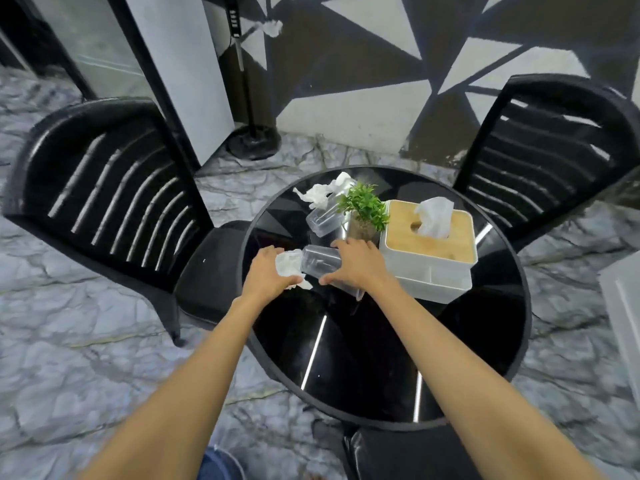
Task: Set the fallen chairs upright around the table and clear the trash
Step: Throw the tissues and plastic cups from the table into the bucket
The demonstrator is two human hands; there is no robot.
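Two black slatted chairs stand upright at the round black glass table (485, 341): one on the left (104, 188), one on the right (540, 154). A third black seat (398, 452) shows at the near edge. My left hand (268, 273) closes on a crumpled white tissue (288, 263). My right hand (360, 263) rests on a clear plastic cup (320, 259) lying on its side between both hands. Farther back lie a second clear cup (323, 216) and another crumpled tissue (327, 190).
A small green plant (365, 202) and a white tissue box with a wooden lid (427, 237) stand on the table. A fan stand base (254, 142) sits by the patterned wall. A white bin's edge (623, 306) shows at the right. The floor is marble tile.
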